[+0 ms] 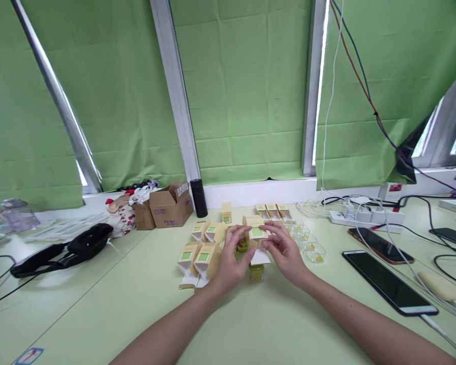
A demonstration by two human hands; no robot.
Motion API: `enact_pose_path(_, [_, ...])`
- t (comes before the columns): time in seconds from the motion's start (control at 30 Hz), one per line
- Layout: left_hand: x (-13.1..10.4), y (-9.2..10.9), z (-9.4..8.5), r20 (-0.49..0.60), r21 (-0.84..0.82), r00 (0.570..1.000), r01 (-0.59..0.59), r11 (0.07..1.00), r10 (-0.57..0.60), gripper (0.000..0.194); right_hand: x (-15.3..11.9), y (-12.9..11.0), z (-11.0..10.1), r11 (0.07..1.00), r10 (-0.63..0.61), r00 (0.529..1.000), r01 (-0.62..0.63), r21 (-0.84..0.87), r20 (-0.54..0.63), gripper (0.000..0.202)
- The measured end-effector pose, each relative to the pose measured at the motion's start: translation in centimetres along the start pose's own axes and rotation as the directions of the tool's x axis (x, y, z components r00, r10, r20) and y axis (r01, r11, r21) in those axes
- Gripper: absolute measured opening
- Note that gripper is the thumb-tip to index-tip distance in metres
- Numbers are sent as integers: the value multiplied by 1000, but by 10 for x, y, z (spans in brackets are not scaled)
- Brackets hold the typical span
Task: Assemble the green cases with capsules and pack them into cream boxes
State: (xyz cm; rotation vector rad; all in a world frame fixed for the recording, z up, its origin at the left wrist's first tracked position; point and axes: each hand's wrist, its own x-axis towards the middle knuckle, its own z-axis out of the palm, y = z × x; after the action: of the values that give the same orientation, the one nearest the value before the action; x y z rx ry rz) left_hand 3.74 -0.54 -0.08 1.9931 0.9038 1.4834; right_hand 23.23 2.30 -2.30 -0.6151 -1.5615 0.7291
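Between both hands is a small cream cardboard box [254,221] with a green label and a white flap hanging down. My left hand [231,257] grips its left side with fingertips and thumb. On the other side, my right hand [287,251] pinches the box near the flap. Directly below the flap sits a small clear cup with green contents [257,273]; more green shows beside my left fingers. Several similar boxes [208,256] stand to the left, some with flaps open. Several clear cups with yellow bits [314,252] stand right of my right hand.
Further back are more small boxes [272,211], a brown carton [171,207] and a black cylinder [198,197]. A black waist bag [87,241] lies left. On the right are a phone on a cable [389,281], another phone [380,245] and a power strip [365,218] with tangled cords.
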Motion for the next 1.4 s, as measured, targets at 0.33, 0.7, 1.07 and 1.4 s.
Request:
enact_pose_path(0.33, [-4, -2, 0, 151, -48, 988, -1, 999, 8, 95, 1, 1, -1, 1000, -2, 1000, 2, 12, -28, 33])
enact_pose_path(0.7, [-3, -9, 0, 72, -58, 997, 38, 998, -34, 69, -2, -3, 1, 1000, 5, 1000, -6, 20, 11, 36])
enact_pose_path(1.07, [-1, -1, 2, 38, -215, 991, 132, 968, -126, 61, -5, -7, -2, 998, -20, 997, 16, 56, 73, 38])
enact_pose_path(1.4, [-1, -2, 3, 37, -301, 984, 175, 937, -172, 59, -7, -10, -1, 997, -50, 994, 45, 55, 96, 38])
